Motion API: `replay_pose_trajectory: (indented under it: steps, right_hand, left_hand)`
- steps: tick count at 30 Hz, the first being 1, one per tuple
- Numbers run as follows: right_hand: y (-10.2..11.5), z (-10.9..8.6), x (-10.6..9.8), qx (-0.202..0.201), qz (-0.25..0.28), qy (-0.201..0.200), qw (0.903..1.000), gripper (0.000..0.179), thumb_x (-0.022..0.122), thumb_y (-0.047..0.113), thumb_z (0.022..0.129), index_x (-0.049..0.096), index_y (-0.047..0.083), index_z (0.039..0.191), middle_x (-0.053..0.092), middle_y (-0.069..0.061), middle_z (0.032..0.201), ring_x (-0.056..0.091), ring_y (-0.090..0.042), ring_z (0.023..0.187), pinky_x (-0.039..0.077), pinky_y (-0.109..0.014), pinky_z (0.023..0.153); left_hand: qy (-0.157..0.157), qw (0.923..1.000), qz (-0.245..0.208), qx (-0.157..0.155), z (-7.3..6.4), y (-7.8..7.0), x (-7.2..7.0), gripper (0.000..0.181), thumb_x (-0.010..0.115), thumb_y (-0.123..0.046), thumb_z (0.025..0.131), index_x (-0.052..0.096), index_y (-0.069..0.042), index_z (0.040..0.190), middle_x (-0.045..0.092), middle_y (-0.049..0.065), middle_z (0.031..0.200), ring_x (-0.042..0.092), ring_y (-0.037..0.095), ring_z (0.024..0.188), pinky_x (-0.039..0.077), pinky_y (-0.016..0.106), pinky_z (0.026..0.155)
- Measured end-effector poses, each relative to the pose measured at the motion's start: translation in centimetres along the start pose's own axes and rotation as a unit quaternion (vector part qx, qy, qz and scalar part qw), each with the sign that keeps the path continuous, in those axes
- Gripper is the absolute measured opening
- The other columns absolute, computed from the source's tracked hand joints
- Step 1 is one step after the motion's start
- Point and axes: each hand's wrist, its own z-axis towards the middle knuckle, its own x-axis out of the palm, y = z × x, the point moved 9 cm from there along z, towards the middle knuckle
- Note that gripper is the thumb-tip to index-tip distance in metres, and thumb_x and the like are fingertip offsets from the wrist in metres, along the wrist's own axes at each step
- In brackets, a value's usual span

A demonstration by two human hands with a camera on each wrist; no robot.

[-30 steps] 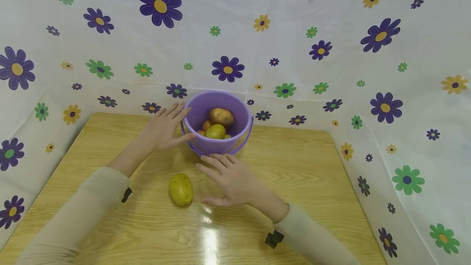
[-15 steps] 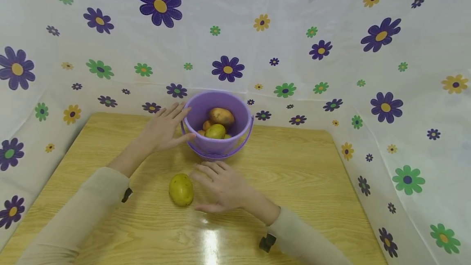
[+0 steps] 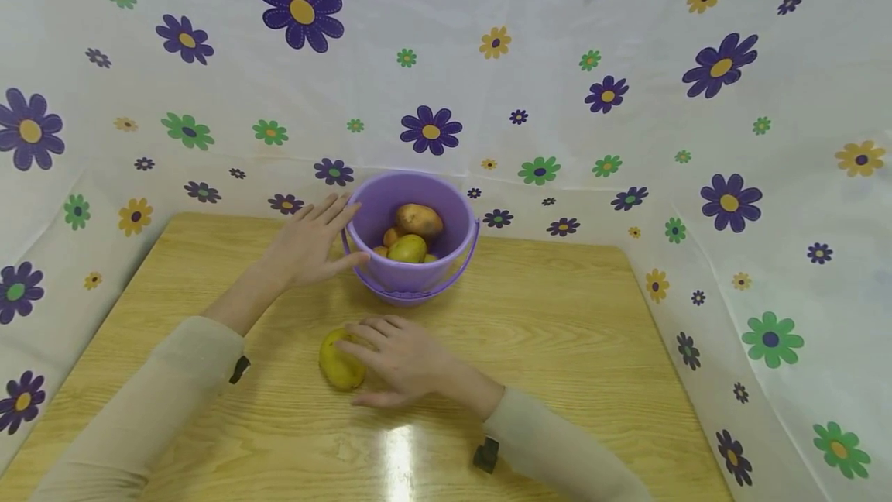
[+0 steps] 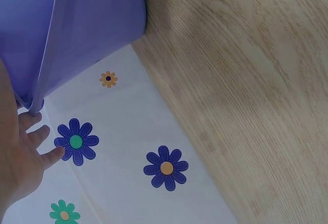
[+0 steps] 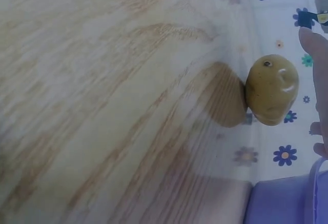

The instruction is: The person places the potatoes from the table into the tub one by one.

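Observation:
A purple bucket stands at the back of the table with several potatoes in it, among them a brown potato and a yellow-green one. My left hand rests at the bucket's left rim, fingers extended. In the left wrist view its fingers lie beside the bucket's handle joint. One yellow-green potato lies on the table in front of the bucket. My right hand is just over its right side, fingers spread and overlapping it. The right wrist view shows this potato apart from the fingers.
The bucket's handle hangs down over its front. A wooden table extends to the right and front. Flower-printed white sheeting encloses the back and sides, close behind the bucket.
My right hand has moved left and toward the near side, from the bucket's front to over the loose potato. The bucket's handle shows more fully. My left hand has stayed at the rim.

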Motion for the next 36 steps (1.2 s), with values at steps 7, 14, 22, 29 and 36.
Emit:
replay_pose_trajectory:
  steps: [7,14,22,29,36]
  right_hand:
    - [-0.2,0.8,1.5,0.005,-0.010,0.024,0.9996,0.079,0.031,0.075,0.089,0.040,0.021,0.146,0.051,-0.001,0.141,0.051,-0.019,0.126,0.039,-0.032,0.113]
    - [-0.5,1.7,2.7,0.007,-0.020,0.053,0.9984,0.079,0.033,0.075,0.089,0.036,0.022,0.147,0.048,-0.002,0.144,0.050,-0.018,0.127,0.040,-0.033,0.113]
    - [-0.8,1.9,4.5,0.022,-0.001,0.089,0.9958,0.080,0.035,0.077,0.088,0.031,0.026,0.149,0.044,-0.001,0.147,0.046,-0.019,0.133,0.035,-0.035,0.118]
    - [-0.7,1.9,5.4,0.032,0.008,0.107,0.9937,0.082,0.036,0.078,0.087,0.028,0.027,0.151,0.041,-0.001,0.150,0.045,-0.019,0.134,0.033,-0.036,0.120]
    - [-0.5,2.0,5.9,0.032,0.020,0.120,0.9921,0.083,0.036,0.079,0.086,0.027,0.027,0.150,0.039,-0.001,0.152,0.046,-0.019,0.134,0.033,-0.035,0.119]
  left_hand:
    - [0.004,1.0000,-0.002,0.000,-0.1,0.1,0.1,0.097,0.035,-0.080,0.086,0.014,-0.018,0.157,0.015,0.013,0.164,0.013,0.035,0.152,0.016,0.057,0.123]
    - [-0.001,1.0000,-0.002,0.003,-0.1,0.0,0.1,0.096,0.035,-0.080,0.086,0.016,-0.018,0.157,0.014,0.012,0.164,0.013,0.034,0.152,0.015,0.056,0.124]
    - [0.001,1.0000,-0.001,0.002,-0.1,0.1,0.1,0.096,0.034,-0.079,0.087,0.015,-0.018,0.157,0.011,0.011,0.165,0.013,0.035,0.152,0.014,0.056,0.124]
    - [-0.002,1.0000,-0.005,0.003,-0.2,0.1,0.1,0.096,0.033,-0.080,0.086,0.014,-0.018,0.157,0.015,0.013,0.164,0.012,0.034,0.153,0.014,0.056,0.124]
    - [-0.003,1.0000,-0.007,0.000,-0.1,0.1,0.2,0.096,0.034,-0.081,0.086,0.015,-0.020,0.157,0.016,0.013,0.164,0.015,0.035,0.152,0.015,0.057,0.123]
